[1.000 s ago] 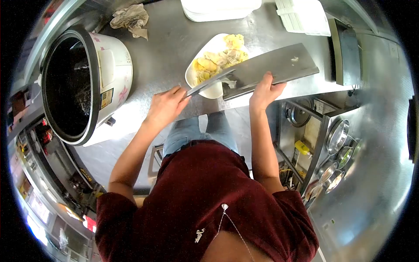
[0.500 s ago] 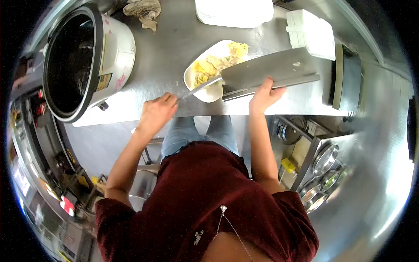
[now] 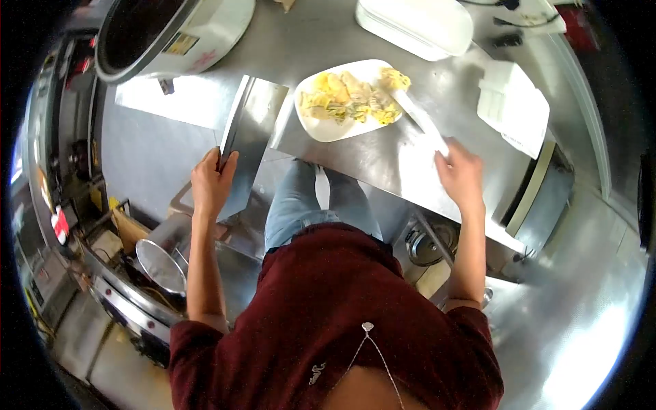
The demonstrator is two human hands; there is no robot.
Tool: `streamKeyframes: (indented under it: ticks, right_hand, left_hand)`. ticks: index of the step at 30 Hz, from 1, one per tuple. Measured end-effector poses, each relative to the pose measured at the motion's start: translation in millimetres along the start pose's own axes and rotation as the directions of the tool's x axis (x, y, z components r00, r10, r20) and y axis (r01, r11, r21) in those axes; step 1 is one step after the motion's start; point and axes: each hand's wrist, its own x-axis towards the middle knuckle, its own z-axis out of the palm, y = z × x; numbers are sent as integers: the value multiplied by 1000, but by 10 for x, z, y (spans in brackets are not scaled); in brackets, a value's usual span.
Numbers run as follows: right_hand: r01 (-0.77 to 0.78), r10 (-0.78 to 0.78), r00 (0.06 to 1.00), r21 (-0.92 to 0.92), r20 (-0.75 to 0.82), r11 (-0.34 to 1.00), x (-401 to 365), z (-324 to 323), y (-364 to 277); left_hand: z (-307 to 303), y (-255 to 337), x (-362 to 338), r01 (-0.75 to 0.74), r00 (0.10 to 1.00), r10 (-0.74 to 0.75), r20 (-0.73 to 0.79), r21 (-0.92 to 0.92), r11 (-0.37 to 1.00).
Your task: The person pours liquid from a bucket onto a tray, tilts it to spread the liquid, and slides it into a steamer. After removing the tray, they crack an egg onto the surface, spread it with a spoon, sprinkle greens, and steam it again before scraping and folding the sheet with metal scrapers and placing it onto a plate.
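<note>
An oval white plate [image 3: 321, 132] holds yellow and pale food pieces [image 3: 350, 96] on the steel counter. My left hand [image 3: 214, 181] is closed on the rim of a metal tray [image 3: 254, 130], which hangs tilted past the counter's front edge, left of the plate. Between the fingers of my right hand [image 3: 460, 172] is the end of a long white flat utensil [image 3: 420, 117]. Its far tip reaches the food at the plate's right side.
A large white cooker [image 3: 219, 31] with a dark opening stands at the upper left. White containers [image 3: 417, 24] sit behind the plate, and white boxes [image 3: 512, 109] lie to the right. A metal bowl [image 3: 161, 265] is at the lower left.
The metal tray has gone from my right hand to my left and moved left, off the plate. The utensil has passed to my right hand. The view has turned and shifted.
</note>
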Motion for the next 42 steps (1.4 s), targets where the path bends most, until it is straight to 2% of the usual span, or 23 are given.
streamKeyframes:
  ticks: [1, 2, 4, 7, 8, 9, 12, 15, 18, 21, 24, 27, 30, 33, 36, 39, 42]
  right_hand:
    - [78, -62, 988, -110, 138, 991, 50, 82, -10]
    - [197, -163, 964, -155, 211, 968, 130, 198, -42]
    - [260, -158, 903, -215, 400, 941, 301, 386, -173]
    - [348, -190, 843, -241, 503, 906, 572, 598, -443]
    - [370, -205, 843, -259, 497, 892, 653, 686, -450]
    - [388, -218, 844, -277, 491, 879, 736, 782, -443]
    - [382, -209, 857, -307, 471, 871, 887, 794, -589]
    - [314, -186, 891, -265, 414, 912, 935, 631, -691]
    - [336, -207, 898, -303, 389, 892, 894, 612, -676]
    - [388, -92, 815, -421, 572, 820, 826, 726, -686]
    - [425, -168, 797, -341, 580, 839, 703, 687, -721]
    - [317, -93, 836, -338, 540, 886, 831, 609, -721]
    - [373, -171, 856, -354, 489, 858, 897, 678, -769]
    - [477, -183, 761, -344, 623, 809, 777, 704, -773]
    - [388, -174, 819, -303, 546, 871, 833, 629, -781]
    - [413, -174, 833, -381, 525, 827, 1012, 606, -851]
    - [441, -247, 868, -441, 430, 782, 1136, 695, -768]
  left_hand:
    - [-6, -95, -67, 31, 999, -31, -15, -17, 999]
    - [-12, -183, -108, 57, 998, -58, -30, -36, 998]
    - [-25, -340, -209, 133, 990, -135, -36, -63, 989]
    - [-36, -585, -385, 186, 979, -193, -58, -110, 976]
    - [-34, -655, -452, 192, 978, -201, -64, -126, 973]
    - [-33, -710, -519, 263, 960, -277, -45, -205, 943]
    - [-50, -899, -657, 277, 956, -288, -65, -140, 951]
    - [-82, -1043, -702, 287, 952, -300, -57, -164, 944]
    - [-122, -1046, -709, 295, 950, -309, -31, -227, 928]
    - [-140, -1039, -632, 251, 964, -264, -31, -224, 942]
    - [-141, -1052, -583, 224, 970, -239, -39, -234, 946]
    - [-114, -1052, -550, 232, 970, -242, -18, -227, 946]
    - [-98, -1059, -520, 226, 973, -231, -3, -181, 957]
    - [-94, -1064, -499, 205, 977, -212, -14, -202, 958]
    - [-90, -1050, -501, 189, 980, -199, -21, -227, 955]
    - [-94, -1039, -490, 192, 980, -199, -11, -212, 958]
    - [-99, -1019, -484, 173, 984, -179, -9, -212, 962]
